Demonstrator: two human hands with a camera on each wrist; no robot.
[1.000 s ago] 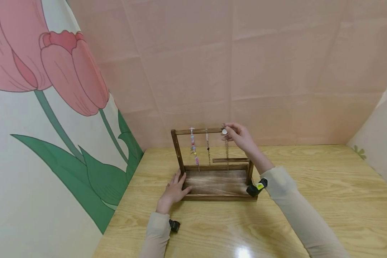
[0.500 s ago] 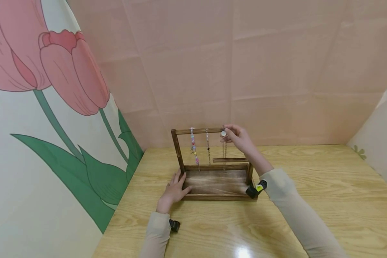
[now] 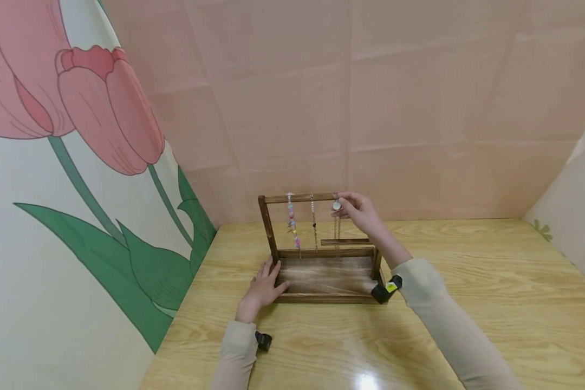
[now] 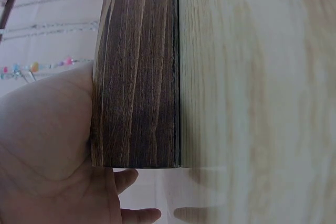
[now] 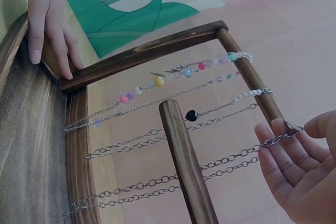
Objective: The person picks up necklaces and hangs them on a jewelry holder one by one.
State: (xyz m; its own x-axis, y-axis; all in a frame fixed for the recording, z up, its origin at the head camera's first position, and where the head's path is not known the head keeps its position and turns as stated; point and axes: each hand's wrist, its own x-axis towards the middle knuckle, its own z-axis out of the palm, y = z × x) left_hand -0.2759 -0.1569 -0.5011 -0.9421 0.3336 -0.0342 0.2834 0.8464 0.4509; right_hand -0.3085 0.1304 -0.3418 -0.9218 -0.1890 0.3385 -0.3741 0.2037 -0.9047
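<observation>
At the right part of the top bar, my right hand (image 3: 359,210) pinches a chain necklace between thumb and fingers. Its round silvery pendant (image 3: 336,205) shows beside the fingertips, and its double chain (image 5: 157,181) hangs down toward the tray. The bar belongs to a dark wooden jewelry stand (image 3: 329,299) with a tray base. My left hand (image 3: 260,290) rests on the tray's front left corner, fingers spread and fairly straight. In the left wrist view its palm lies against the tray's end. A colourful beaded necklace (image 3: 292,222) and a chain with a black heart (image 5: 192,115) hang further left.
A shorter wooden bar (image 3: 346,242) juts inward from the stand's right side, below the top bar. The stand sits on a light wood table (image 3: 468,271). Behind is a pinkish cloth backdrop (image 3: 419,108), with a tulip-printed panel (image 3: 107,244) at the left.
My right hand has shifted slightly left and down along the top bar, and the hanging chain has moved left with it. My left hand stays in place.
</observation>
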